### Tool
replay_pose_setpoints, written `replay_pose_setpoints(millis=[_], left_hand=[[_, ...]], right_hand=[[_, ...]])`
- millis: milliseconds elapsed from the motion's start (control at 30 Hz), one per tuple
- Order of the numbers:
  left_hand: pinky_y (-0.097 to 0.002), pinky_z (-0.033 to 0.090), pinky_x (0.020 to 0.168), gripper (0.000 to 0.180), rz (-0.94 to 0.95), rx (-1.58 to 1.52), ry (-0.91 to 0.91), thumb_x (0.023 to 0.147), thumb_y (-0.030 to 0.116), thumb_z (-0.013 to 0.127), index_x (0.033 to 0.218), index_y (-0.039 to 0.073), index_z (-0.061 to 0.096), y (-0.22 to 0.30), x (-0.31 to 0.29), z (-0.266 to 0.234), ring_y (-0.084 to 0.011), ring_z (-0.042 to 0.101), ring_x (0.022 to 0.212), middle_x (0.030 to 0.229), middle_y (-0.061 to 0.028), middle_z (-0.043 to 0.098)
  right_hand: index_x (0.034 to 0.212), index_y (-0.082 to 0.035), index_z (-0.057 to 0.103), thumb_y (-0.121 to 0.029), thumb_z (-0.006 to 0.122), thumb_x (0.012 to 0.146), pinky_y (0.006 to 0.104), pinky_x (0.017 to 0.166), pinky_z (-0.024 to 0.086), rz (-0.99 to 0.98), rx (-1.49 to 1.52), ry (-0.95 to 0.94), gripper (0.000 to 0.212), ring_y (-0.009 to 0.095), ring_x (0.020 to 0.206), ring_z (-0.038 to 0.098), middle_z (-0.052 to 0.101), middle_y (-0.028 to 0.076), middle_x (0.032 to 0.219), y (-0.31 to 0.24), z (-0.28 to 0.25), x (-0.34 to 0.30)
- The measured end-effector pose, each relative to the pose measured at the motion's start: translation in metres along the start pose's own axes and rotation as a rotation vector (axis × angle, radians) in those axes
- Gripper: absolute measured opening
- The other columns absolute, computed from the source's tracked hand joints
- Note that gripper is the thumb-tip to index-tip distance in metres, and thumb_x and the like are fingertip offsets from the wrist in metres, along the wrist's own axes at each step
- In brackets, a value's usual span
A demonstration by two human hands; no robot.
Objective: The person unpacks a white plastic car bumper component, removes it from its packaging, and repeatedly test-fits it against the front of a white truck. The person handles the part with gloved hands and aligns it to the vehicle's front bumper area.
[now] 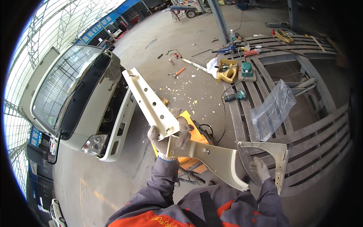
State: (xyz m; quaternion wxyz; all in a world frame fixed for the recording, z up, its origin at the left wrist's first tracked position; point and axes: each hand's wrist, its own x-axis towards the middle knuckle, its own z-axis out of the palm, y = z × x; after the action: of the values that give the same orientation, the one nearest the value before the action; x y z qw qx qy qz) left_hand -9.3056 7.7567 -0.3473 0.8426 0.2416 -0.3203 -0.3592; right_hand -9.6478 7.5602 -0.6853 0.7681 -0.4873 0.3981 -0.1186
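While gripping two cream-painted metal pcs at frame ctr, pinches both betw. thumb and curled fingers of left hand [161,145], in coarse knit glove. Rises toward upper left w/ straight channel [151,100]: folded edges, round holes, bolts near both ends. Sweeps to lower right w/ flared panel [217,159]: smooth, curved, one bolt through it. Has right hand [260,169] at lower right, also gloved, open w/ fingers stretched, just beside arched bracket [280,157], thin, cream, holed down one leg; can't tell re contact. Below left hand, shows flat orange stand [192,164]. At right, spreads into slatted table [321,125], worn and grey, w/ crumpled clear plastic bag [274,109] and teal-black drill [236,96]. At left, bulks up as white truck cab [89,94], glossy windscreen, paint peeling at corner. Past that, scatters into pale brittle flakes [177,94] on floor, upper ctr; then, upper right of ctr, yellow plastic tub [226,76], cut open. Farthest, upper left: blue banner [99,28].
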Motion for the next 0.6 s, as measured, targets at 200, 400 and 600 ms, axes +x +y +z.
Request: replay_pose_setpoints(millis=[200,400,600], left_hand=[[-0.0314,0.046,0.042,0.087,0.034,-0.154,-0.063,0.090,0.057,0.059,0.147,-0.006,0.038,0.013,-0.021,-0.048,-0.0175,0.053,0.047,0.099,-0.0179,0.060],[-0.0409,0.055,0.066,0.082,0.061,-0.018,0.076,0.092,0.049,0.055,0.153,0.000,0.032,0.014,-0.050,-0.083,-0.0283,0.063,0.071,0.117,-0.0228,0.062],[-0.0536,0.040,0.114,0.077,-0.055,0.047,0.137,0.085,0.028,0.066,0.152,0.002,0.037,-0.011,-0.082,-0.114,-0.0434,0.054,0.130,0.139,-0.0260,0.057]], right_hand=[[0.130,-0.001,0.063,-0.033,0.061,0.097,0.0377,0.084,0.055,-0.066,-0.538,-0.274,0.046,0.025,0.100,0.069,0.071,0.017,0.110,-0.005,0.095,-0.045],[0.129,0.003,0.063,-0.024,0.069,0.091,0.0332,0.084,0.055,0.117,-0.184,-0.113,0.047,0.017,0.093,0.069,0.073,0.012,0.107,-0.019,0.094,-0.101],[0.132,0.001,0.061,-0.022,0.068,0.094,0.0327,0.089,0.055,0.015,0.030,0.014,0.045,0.016,0.100,0.068,0.070,0.010,0.116,-0.007,0.061,-0.134]])
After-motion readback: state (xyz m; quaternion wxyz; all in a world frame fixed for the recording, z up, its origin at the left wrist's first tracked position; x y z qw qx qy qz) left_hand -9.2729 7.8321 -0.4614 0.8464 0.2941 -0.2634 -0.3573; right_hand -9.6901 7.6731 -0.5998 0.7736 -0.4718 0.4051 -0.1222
